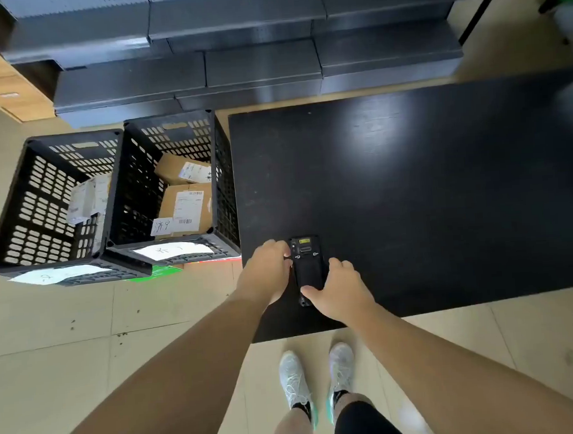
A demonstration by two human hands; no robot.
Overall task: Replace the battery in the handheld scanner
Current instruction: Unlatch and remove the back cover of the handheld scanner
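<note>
The hands (pixel 302 279) hide the scanner's (pixel 306 266) sides.

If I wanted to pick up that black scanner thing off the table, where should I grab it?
Probably by its long sides. The scanner lies flat, back up, on the black table, so a pinch across its narrow width from above fits best. The left hand and right hand already touch those sides, near the top and the bottom end.

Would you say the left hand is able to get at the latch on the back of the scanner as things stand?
Probably yes. The left hand is already against the scanner's upper left edge, by the two small latches, and the right hand covers only the lower end, on the table.
</note>
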